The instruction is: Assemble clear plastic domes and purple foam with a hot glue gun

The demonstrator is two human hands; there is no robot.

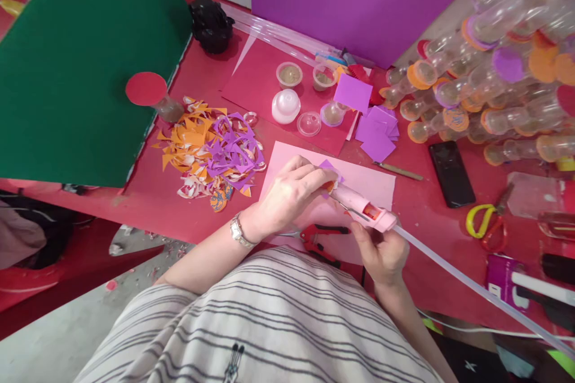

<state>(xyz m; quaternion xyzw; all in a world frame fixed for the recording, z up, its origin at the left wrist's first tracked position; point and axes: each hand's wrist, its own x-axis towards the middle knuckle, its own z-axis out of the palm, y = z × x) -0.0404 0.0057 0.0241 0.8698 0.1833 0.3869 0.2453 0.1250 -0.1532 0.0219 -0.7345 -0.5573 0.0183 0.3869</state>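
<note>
My right hand is wrapped round the handle of a pink glue gun, with a long clear glue stick trailing out behind it to the right. The gun's nozzle points left at a small purple foam piece. My left hand, with a watch on the wrist, pinches that purple piece over a light pink sheet lying on the red table.
Red-handled cutters lie under my hands. A heap of orange and purple scraps sits to the left, purple squares and small clear cups behind. A black phone, yellow-handled scissors and stacked capped bottles are at right.
</note>
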